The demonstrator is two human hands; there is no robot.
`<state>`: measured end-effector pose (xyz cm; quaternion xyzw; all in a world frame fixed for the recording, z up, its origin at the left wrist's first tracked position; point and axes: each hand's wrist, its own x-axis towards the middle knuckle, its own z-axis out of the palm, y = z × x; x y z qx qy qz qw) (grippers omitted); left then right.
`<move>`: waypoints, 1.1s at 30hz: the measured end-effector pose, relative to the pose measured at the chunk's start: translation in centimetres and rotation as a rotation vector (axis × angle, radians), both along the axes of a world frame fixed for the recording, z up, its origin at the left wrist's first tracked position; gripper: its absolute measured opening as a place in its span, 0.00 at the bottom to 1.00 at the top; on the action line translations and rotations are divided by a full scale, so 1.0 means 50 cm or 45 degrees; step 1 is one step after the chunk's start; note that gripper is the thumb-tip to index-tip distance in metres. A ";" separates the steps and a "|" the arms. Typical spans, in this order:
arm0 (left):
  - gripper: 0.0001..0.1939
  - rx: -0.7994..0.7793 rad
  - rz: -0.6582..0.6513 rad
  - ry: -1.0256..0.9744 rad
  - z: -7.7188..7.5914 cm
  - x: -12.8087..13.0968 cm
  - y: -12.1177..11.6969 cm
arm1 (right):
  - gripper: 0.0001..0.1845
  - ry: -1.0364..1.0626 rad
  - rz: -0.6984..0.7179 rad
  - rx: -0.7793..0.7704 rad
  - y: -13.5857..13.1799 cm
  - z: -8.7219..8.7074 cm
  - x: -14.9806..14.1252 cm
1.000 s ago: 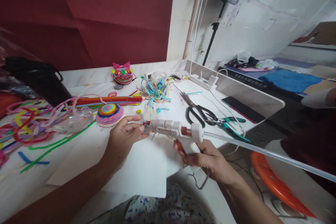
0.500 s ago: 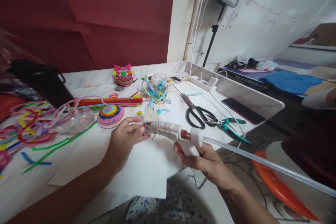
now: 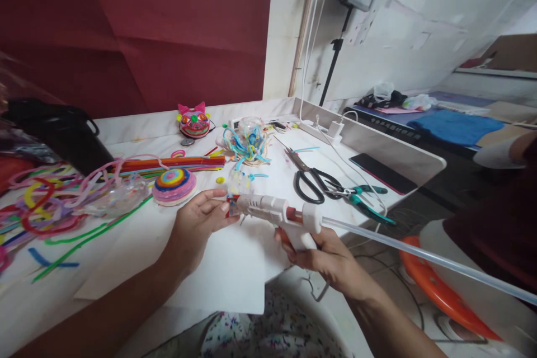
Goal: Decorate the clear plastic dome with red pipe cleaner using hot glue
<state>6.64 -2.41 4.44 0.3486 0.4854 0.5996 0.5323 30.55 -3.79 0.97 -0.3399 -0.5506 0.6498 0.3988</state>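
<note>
My right hand (image 3: 323, 257) grips the handle of a white glue gun (image 3: 277, 213), whose long clear glue stick (image 3: 419, 257) trails out to the right. The gun's nozzle points left at a small clear piece with coloured bits (image 3: 235, 185), which my left hand (image 3: 199, 224) pinches between thumb and fingers over the white table (image 3: 235, 268). Gun tip and piece meet just above the table surface.
Black scissors (image 3: 312, 179) and teal pliers (image 3: 361, 198) lie right of the gun. A rainbow coiled disc (image 3: 174, 184), straight pipe cleaners (image 3: 176, 162), a tangle of coloured ones (image 3: 46, 196), a pink cat-faced figure (image 3: 193, 120), a black phone (image 3: 380, 173) and an orange stool (image 3: 440, 291) surround me.
Both hands with the glue gun and the small piece have kept their pose; the view has shifted slightly, so everything sits a little further left.
</note>
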 end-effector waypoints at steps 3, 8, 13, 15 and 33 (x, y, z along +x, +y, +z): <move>0.27 -0.032 0.002 -0.049 0.002 0.003 -0.002 | 0.18 0.029 0.030 -0.017 0.000 -0.009 0.004; 0.23 -0.030 -0.023 -0.081 -0.003 0.004 -0.001 | 0.20 0.038 0.039 -0.020 -0.002 -0.013 0.007; 0.19 -0.020 -0.049 -0.073 -0.008 0.001 0.000 | 0.19 0.056 0.035 -0.028 -0.007 -0.012 0.005; 0.19 -0.027 -0.051 -0.063 -0.009 0.000 0.000 | 0.17 0.046 0.030 -0.034 -0.008 -0.018 0.007; 0.17 -0.090 -0.087 -0.087 -0.007 0.001 0.000 | 0.18 0.032 -0.015 -0.044 -0.009 -0.064 0.022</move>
